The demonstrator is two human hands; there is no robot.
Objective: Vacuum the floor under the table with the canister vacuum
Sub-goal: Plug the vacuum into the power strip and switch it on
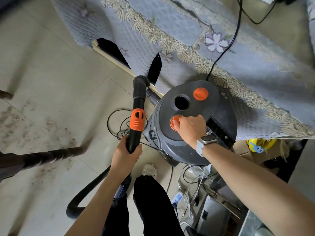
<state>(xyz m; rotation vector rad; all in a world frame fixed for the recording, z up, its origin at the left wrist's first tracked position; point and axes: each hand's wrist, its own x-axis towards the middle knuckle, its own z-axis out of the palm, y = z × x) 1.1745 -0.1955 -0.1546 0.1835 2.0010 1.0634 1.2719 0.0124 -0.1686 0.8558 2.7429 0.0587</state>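
A dark grey canister vacuum [201, 150] stands on the tiled floor beside the table, which is draped in a blue lace-edged cloth [187, 53]. My left hand [126, 155] is shut around the black wand handle [134, 135] with its orange collar; the black hose [88, 188] loops back past my legs. My right hand [189, 128] rests on the canister lid, fingers pinching the near orange knob [174, 124]. A second orange knob [200, 93] and a round open port [182, 102] sit farther back on the lid.
Dark dirt [51, 130] is scattered over the floor tiles at left. A dark chair leg [42, 157] lies across the left side. Thin black cable coils [117, 125] lie by the canister. A power strip and tangled wires [185, 196] sit at lower right near cardboard boxes [255, 150].
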